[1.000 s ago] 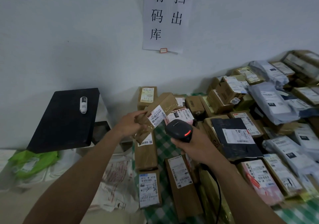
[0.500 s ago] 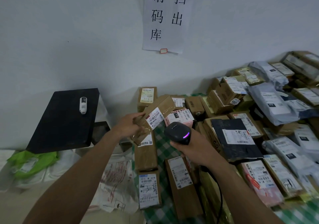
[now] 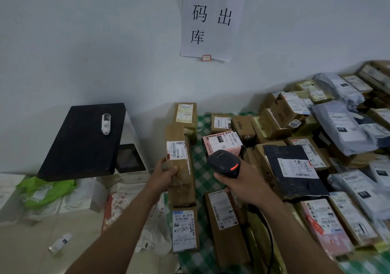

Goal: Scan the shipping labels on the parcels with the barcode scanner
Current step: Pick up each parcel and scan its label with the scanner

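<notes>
Left hand (image 3: 163,175) grips a long brown cardboard parcel (image 3: 176,134) at its near left edge, thumb on top, fingers curled under. Parcel lies lengthwise away from the person, white shipping label (image 3: 176,150) face up, directly over the left column of boxes. Cannot tell whether it rests on the box below or is held clear.

Right hand (image 3: 242,184): fingers clenched round the handle of a black handheld barcode scanner (image 3: 223,163). Red-orange indicator light (image 3: 234,166) is lit on its back. Scanner head sits just right of the held parcel, not touching it, in front of a pink box (image 3: 221,144). Black cable (image 3: 271,242) runs down from the handle beside the right forearm.

Surface carries a green-and-white checked cloth (image 3: 202,178), packed with brown cartons, a black mailer bag (image 3: 295,187) with a white label, and grey poly mailers (image 3: 337,126) stacked far right. By the left forearm lies a brown box with a marked label (image 3: 184,229).

Left of the pile: black flat slab (image 3: 80,145) with a small white cylinder (image 3: 106,124) on top, green plastic bag (image 3: 44,189) below its front edge. White paper sign (image 3: 211,16) with black characters hangs on the wall.
</notes>
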Motion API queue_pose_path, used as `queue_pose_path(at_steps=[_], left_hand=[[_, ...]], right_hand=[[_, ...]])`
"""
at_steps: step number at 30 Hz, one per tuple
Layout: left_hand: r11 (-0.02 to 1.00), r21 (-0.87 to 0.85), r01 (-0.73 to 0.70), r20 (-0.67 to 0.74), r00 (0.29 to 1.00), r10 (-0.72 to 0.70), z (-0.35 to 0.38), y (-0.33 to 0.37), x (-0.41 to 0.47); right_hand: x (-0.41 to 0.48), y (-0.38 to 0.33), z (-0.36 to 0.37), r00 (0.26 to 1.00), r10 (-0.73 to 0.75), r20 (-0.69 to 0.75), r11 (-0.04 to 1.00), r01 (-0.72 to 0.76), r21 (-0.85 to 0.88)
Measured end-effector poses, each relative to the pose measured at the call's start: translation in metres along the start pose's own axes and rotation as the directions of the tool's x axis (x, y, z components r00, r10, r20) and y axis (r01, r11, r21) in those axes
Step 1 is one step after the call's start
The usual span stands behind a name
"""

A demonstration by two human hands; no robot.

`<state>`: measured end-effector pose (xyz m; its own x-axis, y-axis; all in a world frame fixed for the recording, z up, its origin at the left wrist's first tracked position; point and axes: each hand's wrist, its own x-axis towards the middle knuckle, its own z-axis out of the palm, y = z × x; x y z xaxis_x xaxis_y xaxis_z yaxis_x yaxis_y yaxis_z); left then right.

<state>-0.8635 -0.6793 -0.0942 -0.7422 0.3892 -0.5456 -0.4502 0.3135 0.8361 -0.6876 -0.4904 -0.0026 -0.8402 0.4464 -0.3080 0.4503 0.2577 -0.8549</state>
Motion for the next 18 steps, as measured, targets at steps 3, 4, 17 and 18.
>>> queue_pose_path(at_steps=[3,4,17,18], left_hand=[[0.998,0.056,-0.01,-0.018,1.0,0.011,0.012,-0.017,0.011],[0.996,0.085,-0.031,-0.025,0.999,0.034,0.016,-0.018,0.014],[0.951,0.249,-0.183,-0.145,0.964,0.224,0.037,-0.018,0.021],[0.942,0.269,-0.202,-0.169,0.953,0.253,0.038,-0.02,0.016]], right_hand=[[0.004,0.002,0.004,1.0,0.005,0.014,1.0,-0.005,-0.014],[0.004,0.002,0.004,1.0,0.009,0.015,1.0,-0.008,-0.021],[-0.005,0.023,-0.01,0.998,0.06,0.012,0.998,-0.06,-0.023],[-0.008,0.026,-0.012,0.998,0.059,0.014,0.998,-0.059,-0.011]])
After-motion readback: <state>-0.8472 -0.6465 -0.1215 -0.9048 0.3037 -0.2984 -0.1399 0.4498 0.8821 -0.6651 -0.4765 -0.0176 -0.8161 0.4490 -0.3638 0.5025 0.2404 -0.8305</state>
